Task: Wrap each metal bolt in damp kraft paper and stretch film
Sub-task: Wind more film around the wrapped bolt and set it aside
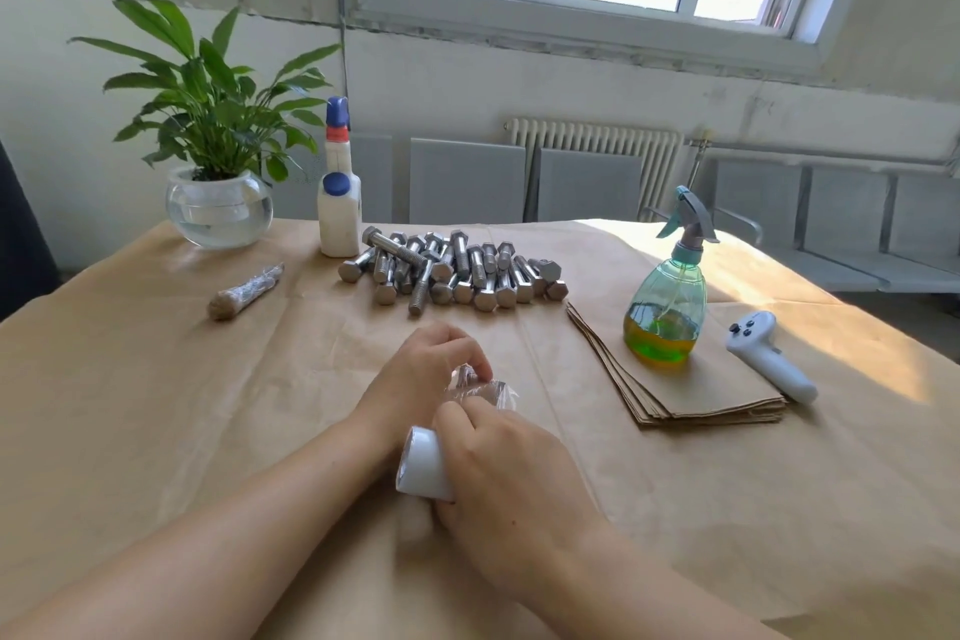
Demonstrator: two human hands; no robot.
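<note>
Both hands meet at the table's near middle. My right hand (511, 473) grips a stretch film roll (423, 465) with a white core. My left hand (426, 379) pinches the loose clear film (480, 392) drawn off the roll's far end. Whether a bolt lies under the film I cannot tell. A pile of several bare metal bolts (452, 270) lies at the back middle. One wrapped bolt (244, 291), covered in kraft paper and film, rests at the left. A stack of kraft paper sheets (691, 390) sits at the right, with a spray bottle (670, 296) standing on it.
Kraft paper covers the table (156, 405). A potted plant in a glass bowl (218, 208) stands back left, with a white bottle (338, 198) beside it. A white controller (769, 356) lies at the right. Grey chairs and a radiator stand behind the table.
</note>
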